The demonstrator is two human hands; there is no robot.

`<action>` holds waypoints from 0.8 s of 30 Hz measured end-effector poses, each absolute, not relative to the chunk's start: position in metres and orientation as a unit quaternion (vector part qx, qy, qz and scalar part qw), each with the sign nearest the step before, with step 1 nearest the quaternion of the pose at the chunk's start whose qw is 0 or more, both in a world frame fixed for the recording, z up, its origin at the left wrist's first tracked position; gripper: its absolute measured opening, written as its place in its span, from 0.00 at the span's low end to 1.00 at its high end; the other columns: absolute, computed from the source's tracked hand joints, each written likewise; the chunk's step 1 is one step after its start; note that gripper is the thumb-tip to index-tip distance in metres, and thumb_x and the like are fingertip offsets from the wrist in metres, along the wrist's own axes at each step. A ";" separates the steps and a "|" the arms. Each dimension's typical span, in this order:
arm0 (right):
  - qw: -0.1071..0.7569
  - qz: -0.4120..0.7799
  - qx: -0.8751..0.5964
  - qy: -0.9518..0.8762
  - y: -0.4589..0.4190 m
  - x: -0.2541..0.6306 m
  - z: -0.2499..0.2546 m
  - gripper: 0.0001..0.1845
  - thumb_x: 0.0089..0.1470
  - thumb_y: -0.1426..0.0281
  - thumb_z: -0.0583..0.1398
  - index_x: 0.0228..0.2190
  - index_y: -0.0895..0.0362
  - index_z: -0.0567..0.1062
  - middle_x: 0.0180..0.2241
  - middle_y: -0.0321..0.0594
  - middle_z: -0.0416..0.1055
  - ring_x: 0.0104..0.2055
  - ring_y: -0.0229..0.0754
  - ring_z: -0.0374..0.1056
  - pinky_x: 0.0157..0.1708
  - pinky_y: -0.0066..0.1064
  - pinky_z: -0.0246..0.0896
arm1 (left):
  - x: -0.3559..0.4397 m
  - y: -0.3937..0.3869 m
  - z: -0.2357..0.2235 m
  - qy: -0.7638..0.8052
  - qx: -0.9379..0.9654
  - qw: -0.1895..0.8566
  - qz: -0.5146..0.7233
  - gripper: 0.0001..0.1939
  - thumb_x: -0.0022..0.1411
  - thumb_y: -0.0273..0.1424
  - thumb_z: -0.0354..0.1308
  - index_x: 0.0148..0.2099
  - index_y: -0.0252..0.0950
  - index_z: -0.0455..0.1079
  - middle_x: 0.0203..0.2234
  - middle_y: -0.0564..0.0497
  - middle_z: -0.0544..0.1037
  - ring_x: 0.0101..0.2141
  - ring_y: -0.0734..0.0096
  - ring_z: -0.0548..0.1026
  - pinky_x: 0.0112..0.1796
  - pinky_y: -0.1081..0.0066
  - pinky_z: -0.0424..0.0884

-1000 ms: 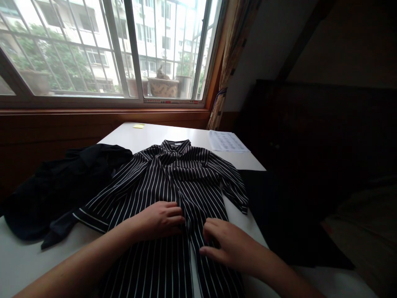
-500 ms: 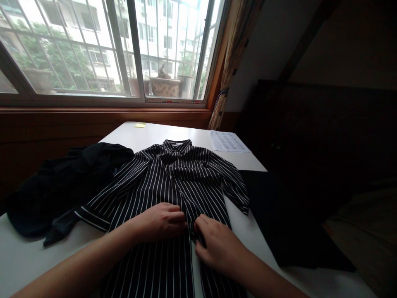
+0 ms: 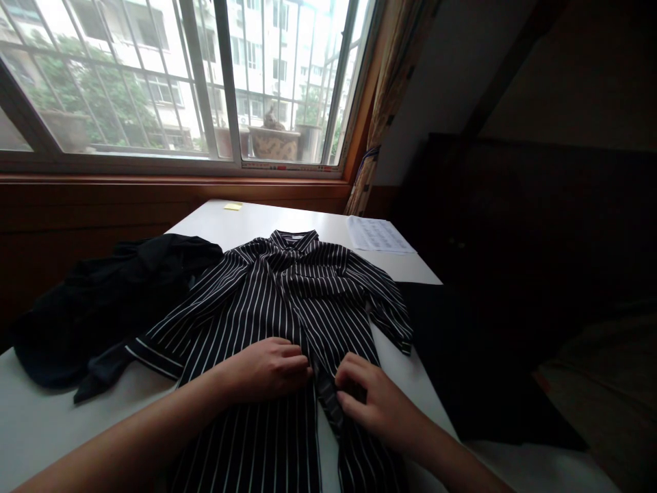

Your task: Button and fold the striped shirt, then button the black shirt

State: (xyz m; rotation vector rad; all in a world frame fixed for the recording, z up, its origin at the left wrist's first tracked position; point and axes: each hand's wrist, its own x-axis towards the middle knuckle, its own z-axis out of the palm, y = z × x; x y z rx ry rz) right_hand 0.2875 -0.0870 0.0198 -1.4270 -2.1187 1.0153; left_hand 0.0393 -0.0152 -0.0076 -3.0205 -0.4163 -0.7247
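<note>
A black shirt with white stripes (image 3: 328, 308) lies face up on a white table, collar away from me and sleeves spread. It is fastened near the collar, and its two front edges part lower down. My left hand (image 3: 274, 370) is closed on the front edge at the left of the opening, fingertips hidden. To the right of the gap, my right hand (image 3: 367, 394) has curled fingers pinching the other front edge. Some of that panel's greyish inner side shows between the hands.
A heap of dark clothing (image 3: 113, 301) lies on the left of the white table (image 3: 200, 222). Printed sheets (image 3: 380, 235) and a yellow note (image 3: 233, 206) lie at the far end. Dark cloth (image 3: 477, 370) hangs over the right edge. A barred window (image 3: 169, 82) stands beyond.
My right hand has moved slightly right with the shirt's front edge, widening the gap and turning up some inner side. My left hand has stayed nearly in place.
</note>
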 end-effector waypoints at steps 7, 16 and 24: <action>0.206 0.371 -0.512 -0.747 -0.082 0.287 0.015 0.03 0.57 0.73 0.59 0.34 0.54 0.70 0.36 0.35 0.69 0.37 0.40 0.66 0.37 0.30 0.60 | 0.038 -0.015 -0.010 -0.141 -0.966 -0.011 -0.216 0.14 0.75 0.31 0.47 0.34 0.36 0.66 0.24 0.55 0.69 0.25 0.74 0.68 0.30 0.69 0.67; 0.173 0.288 -0.523 -0.783 -0.068 0.268 0.014 0.05 0.61 0.65 0.60 0.36 0.54 0.71 0.36 0.37 0.72 0.37 0.41 0.67 0.38 0.32 0.59 | 0.035 -0.013 -0.010 -0.124 -0.973 0.005 -0.195 0.14 0.75 0.32 0.48 0.36 0.35 0.67 0.25 0.55 0.70 0.27 0.73 0.68 0.29 0.67 0.64; 0.090 0.253 -0.490 -0.829 -0.056 0.264 0.019 0.09 0.56 0.65 0.64 0.32 0.54 0.68 0.32 0.34 0.69 0.34 0.39 0.64 0.32 0.29 0.54 | 0.030 -0.008 -0.010 -0.096 -0.975 0.071 -0.185 0.09 0.73 0.30 0.53 0.39 0.36 0.71 0.29 0.54 0.72 0.28 0.73 0.68 0.28 0.67 0.63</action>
